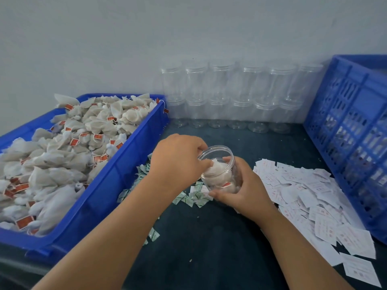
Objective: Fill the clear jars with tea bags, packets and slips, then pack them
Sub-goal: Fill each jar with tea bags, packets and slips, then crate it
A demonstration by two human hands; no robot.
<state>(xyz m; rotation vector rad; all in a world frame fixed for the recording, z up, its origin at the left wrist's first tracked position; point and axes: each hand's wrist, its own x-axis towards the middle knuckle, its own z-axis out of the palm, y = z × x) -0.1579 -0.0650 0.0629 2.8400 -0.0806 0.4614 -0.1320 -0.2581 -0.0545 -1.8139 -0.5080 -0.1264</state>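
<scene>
My right hand (244, 190) grips a clear jar (222, 162) from below and behind, tilted toward my left. White tea bags with red tags lie inside the jar. My left hand (178, 158) is at the jar's mouth, its fingertips pinching a white tea bag (216, 166) that is partly inside. A blue bin (117, 185) on the left is heaped with tea bags (62, 151). Small green and white packets (194, 197) lie scattered on the dark table under the jar. White slips (310, 197) are piled to the right.
Two stacked rows of empty clear jars (236, 95) stand against the back wall. A blue slatted crate (356, 130) stands at the right edge. Dark tabletop (209, 248) shows between my forearms.
</scene>
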